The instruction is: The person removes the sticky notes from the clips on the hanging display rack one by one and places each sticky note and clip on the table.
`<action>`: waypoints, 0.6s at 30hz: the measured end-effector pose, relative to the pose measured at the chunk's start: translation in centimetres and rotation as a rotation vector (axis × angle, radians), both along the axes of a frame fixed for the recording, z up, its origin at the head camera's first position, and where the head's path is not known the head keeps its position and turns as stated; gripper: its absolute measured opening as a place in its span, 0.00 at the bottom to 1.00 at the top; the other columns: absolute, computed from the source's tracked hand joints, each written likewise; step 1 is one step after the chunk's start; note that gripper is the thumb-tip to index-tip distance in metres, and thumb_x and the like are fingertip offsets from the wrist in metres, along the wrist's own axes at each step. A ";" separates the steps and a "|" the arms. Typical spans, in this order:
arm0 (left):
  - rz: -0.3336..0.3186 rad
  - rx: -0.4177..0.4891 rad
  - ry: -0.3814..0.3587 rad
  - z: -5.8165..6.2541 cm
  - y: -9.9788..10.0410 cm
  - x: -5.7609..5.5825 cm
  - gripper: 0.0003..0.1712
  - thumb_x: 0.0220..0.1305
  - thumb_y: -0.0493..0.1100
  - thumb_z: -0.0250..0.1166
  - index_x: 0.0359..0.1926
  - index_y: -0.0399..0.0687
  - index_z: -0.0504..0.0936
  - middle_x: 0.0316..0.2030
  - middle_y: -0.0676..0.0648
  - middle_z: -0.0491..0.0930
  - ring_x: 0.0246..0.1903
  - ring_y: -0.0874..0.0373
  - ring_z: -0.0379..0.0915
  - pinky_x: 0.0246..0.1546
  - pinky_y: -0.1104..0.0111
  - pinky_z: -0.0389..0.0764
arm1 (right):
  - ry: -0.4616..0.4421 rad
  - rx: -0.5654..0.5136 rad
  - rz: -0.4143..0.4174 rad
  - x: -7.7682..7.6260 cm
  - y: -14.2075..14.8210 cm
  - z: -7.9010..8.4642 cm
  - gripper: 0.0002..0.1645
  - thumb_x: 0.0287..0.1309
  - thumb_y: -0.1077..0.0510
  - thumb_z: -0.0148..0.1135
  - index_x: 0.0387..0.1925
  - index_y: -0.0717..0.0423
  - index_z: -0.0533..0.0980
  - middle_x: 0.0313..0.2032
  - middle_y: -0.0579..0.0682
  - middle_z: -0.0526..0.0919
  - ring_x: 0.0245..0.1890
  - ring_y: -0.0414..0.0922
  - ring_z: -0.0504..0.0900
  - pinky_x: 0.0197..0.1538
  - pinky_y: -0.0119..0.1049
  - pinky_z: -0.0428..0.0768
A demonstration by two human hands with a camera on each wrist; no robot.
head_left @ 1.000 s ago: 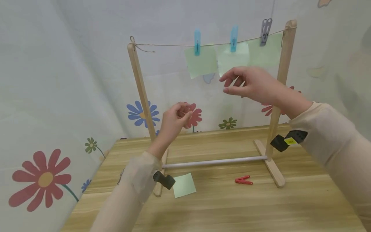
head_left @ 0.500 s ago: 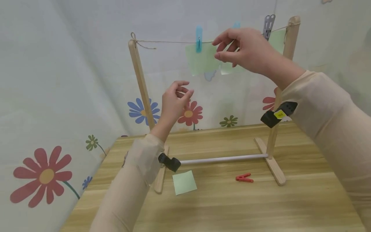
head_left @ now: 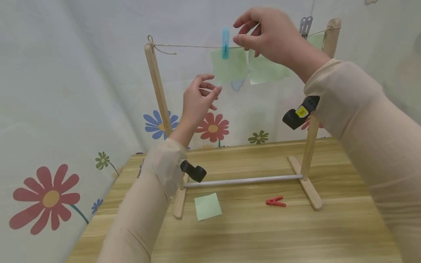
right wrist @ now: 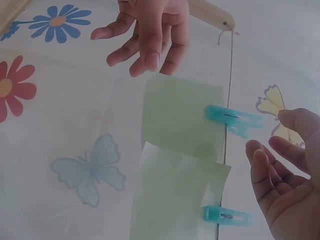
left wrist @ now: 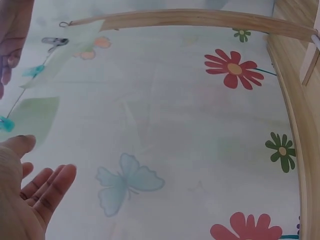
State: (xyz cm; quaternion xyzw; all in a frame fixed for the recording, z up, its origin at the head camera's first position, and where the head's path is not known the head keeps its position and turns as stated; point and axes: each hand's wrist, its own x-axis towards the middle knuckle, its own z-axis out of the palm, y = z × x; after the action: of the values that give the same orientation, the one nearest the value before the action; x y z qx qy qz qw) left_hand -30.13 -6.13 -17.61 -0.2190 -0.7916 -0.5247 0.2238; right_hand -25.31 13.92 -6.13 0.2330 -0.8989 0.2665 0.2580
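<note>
My right hand (head_left: 271,38) is raised at the string, its loosely bent fingers holding nothing, just right of a blue clothespin (head_left: 225,44). That clothespin grips a pale green paper square (head_left: 229,67) on the string. Another green square (head_left: 268,69) hangs beside it, partly behind my right hand; its blue clothespin (right wrist: 227,216) shows in the right wrist view. Lower and to the left, my left hand (head_left: 199,96) is in the air near the first square's lower left corner, fingers loosely spread and holding nothing. A grey clothespin (head_left: 306,27) is clipped near the right post.
A wooden frame with a left post (head_left: 158,86), a right post (head_left: 329,47) and a white crossbar (head_left: 243,180) stands on the wooden table (head_left: 263,237). A loose green paper square (head_left: 208,206) and a red clothespin (head_left: 276,201) lie in front of the crossbar.
Both hands have risen. My right hand has moved up and slightly left, from below the hanging papers to the string; my left hand has climbed toward the first paper.
</note>
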 end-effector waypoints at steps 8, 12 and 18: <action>-0.044 0.069 -0.011 0.7 0.2 -0.4 0.26 0.64 0.45 0.64 0.61 0.47 0.70 0.42 0.45 0.77 0.37 0.52 0.82 0.26 0.70 0.85 | -0.096 -0.005 -0.011 -0.7 -1.5 0.9 0.31 0.67 0.44 0.51 0.67 0.51 0.64 0.59 0.52 0.74 0.44 0.43 0.76 0.40 0.23 0.77; -0.080 0.124 -0.032 1.0 0.4 -0.4 0.24 0.65 0.43 0.63 0.60 0.46 0.70 0.40 0.47 0.76 0.38 0.51 0.82 0.27 0.70 0.85 | -0.133 -0.003 -0.014 -1.0 -2.0 1.1 0.32 0.68 0.45 0.51 0.69 0.50 0.61 0.62 0.53 0.73 0.44 0.42 0.76 0.39 0.25 0.77; -0.100 0.154 -0.048 1.7 0.7 -0.2 0.21 0.66 0.39 0.61 0.59 0.45 0.72 0.37 0.48 0.76 0.34 0.55 0.81 0.27 0.71 0.85 | -0.160 -0.008 -0.020 -1.2 -2.4 1.3 0.33 0.68 0.44 0.50 0.70 0.50 0.60 0.63 0.53 0.72 0.48 0.44 0.77 0.42 0.27 0.77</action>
State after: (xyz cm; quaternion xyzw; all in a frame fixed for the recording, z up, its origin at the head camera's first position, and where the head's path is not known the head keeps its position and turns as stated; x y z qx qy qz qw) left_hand -30.32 -5.43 -15.86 -0.2277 -0.7420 -0.5998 0.1944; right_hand -26.55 11.50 -4.82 0.2009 -0.9179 0.2854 0.1888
